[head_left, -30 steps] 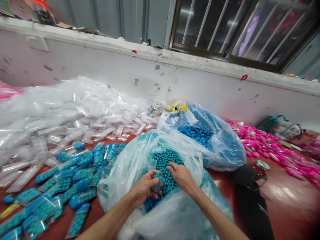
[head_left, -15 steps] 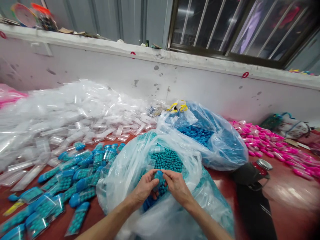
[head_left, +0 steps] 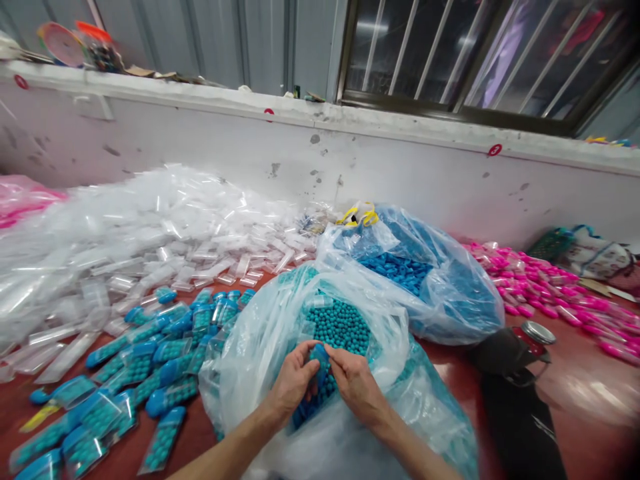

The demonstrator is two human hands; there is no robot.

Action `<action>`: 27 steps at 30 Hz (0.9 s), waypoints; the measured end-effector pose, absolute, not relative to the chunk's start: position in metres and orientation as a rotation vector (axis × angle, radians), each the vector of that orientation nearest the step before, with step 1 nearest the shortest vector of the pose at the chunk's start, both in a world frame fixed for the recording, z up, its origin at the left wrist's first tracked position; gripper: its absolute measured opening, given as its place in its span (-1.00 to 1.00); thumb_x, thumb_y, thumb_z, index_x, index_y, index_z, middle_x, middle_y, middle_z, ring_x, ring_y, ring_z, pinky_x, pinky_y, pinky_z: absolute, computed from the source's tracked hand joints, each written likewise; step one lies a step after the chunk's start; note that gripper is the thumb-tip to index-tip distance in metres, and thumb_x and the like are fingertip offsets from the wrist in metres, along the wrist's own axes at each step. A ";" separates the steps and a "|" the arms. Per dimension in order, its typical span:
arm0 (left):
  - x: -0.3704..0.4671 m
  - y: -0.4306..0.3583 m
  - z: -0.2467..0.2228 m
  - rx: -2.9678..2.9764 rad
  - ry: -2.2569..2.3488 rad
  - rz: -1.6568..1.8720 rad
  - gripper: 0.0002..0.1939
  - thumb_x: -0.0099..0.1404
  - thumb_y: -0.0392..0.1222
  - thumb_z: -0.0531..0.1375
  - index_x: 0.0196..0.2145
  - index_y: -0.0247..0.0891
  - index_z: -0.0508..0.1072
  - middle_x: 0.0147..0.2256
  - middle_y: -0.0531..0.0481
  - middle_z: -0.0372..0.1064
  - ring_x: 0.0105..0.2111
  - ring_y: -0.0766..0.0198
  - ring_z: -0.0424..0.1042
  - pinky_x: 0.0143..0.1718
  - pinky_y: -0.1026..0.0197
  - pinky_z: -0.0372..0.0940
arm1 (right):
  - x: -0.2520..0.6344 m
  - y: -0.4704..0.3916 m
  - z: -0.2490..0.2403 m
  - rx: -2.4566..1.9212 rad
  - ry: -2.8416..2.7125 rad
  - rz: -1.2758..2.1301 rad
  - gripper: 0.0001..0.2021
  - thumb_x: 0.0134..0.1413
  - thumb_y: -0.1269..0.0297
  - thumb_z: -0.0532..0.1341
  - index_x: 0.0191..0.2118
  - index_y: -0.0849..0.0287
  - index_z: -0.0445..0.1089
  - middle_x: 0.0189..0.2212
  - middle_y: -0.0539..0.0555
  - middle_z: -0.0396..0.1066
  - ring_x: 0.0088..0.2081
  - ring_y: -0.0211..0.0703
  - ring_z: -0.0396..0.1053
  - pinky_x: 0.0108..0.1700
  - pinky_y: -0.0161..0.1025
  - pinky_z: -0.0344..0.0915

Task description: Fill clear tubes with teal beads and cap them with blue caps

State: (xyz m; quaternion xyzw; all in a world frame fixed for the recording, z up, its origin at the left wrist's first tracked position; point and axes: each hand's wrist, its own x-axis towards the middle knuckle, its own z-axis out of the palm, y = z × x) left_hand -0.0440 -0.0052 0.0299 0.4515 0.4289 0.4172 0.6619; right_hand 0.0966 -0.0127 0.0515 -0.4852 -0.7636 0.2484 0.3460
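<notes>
Over an open plastic bag [head_left: 250, 353], my left hand [head_left: 299, 377] grips a small blue cap [head_left: 320, 353] between thumb and fingers. The fingertips of my right hand [head_left: 353, 380] pinch the cap's other edge. Whether a clear case is joined to the cap is hidden by my fingers. Loose teal beads [head_left: 343, 325] fill the bag's mouth behind my hands. More blue pieces [head_left: 305, 410] show just below my left hand. To the left lie several clear cases with blue caps, filled with teal beads [head_left: 165, 437].
A large heap of clear empty cases [head_left: 185, 220] covers the left back. Behind the bead bag, another plastic bag [head_left: 465, 300] holds blue caps [head_left: 395, 270]. Pink pieces [head_left: 540, 287] lie at the right, near a jar with a metal lid [head_left: 537, 333] and a black cloth-like item [head_left: 523, 427].
The whole view has shifted slightly, so everything sits a little further right and lower. Both hands stay together on the blue cap, with only slight finger movement.
</notes>
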 end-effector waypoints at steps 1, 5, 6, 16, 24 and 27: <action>-0.044 -0.005 0.031 1.029 0.978 0.954 -0.47 0.04 -0.04 0.17 -0.05 -0.32 0.21 -0.63 0.20 0.16 -0.77 0.50 0.10 -0.79 0.43 0.00 | 0.097 -0.012 0.049 -1.250 -1.961 0.671 -0.69 0.16 0.30 -0.06 -0.30 0.22 0.42 -0.53 0.04 0.34 -0.48 -0.24 0.26 -0.37 -0.30 0.19; -0.045 -0.003 0.037 0.985 0.921 0.915 -0.33 0.04 -0.02 0.18 0.05 -0.34 0.09 -0.57 0.15 0.25 -0.74 0.45 0.18 -0.77 0.40 0.05 | 0.096 -0.006 0.035 -1.300 -1.624 1.027 -0.70 0.11 0.24 -0.01 -0.20 0.23 0.41 -0.60 0.00 0.32 -0.55 -0.24 0.28 -0.45 -0.31 0.24; -0.045 -0.003 0.038 0.976 0.919 0.902 -0.29 0.04 -0.02 0.18 0.08 -0.35 0.05 -0.55 0.14 0.26 -0.72 0.44 0.20 -0.76 0.40 0.07 | 0.096 -0.005 0.032 -1.319 -1.535 1.089 -0.69 0.09 0.22 0.00 -0.18 0.24 0.41 -0.62 -0.01 0.31 -0.56 -0.24 0.28 -0.47 -0.31 0.25; -0.048 -0.005 0.034 1.037 1.091 0.898 -0.49 0.05 -0.12 0.11 -0.03 -0.32 0.20 -0.66 0.23 0.08 -0.77 0.46 0.12 -0.80 0.41 0.00 | 0.094 -0.012 0.044 -1.235 -1.930 0.803 -0.72 0.13 0.28 -0.01 -0.39 0.20 0.43 -0.58 -0.02 0.27 -0.51 -0.29 0.19 -0.41 -0.34 0.15; -0.052 -0.005 0.037 1.115 0.941 0.847 -0.49 0.02 0.01 0.16 -0.10 -0.26 0.17 -0.59 0.20 0.16 -0.74 0.43 0.24 -0.77 0.41 0.03 | 0.117 0.007 0.045 -1.364 -1.540 1.231 -0.71 -0.13 0.21 0.19 -0.24 0.22 0.41 -0.58 -0.06 0.28 -0.59 -0.31 0.18 -0.56 -0.36 0.17; -0.048 -0.004 0.039 1.191 0.935 0.820 -0.52 0.06 0.00 0.13 -0.10 -0.26 0.16 -0.61 0.22 0.11 -0.78 0.46 0.16 -0.79 0.41 -0.04 | 0.111 0.007 0.051 -1.411 -1.413 1.110 -0.68 -0.16 0.20 0.20 -0.23 0.26 0.40 -0.51 0.00 0.36 -0.53 -0.24 0.28 -0.48 -0.30 0.27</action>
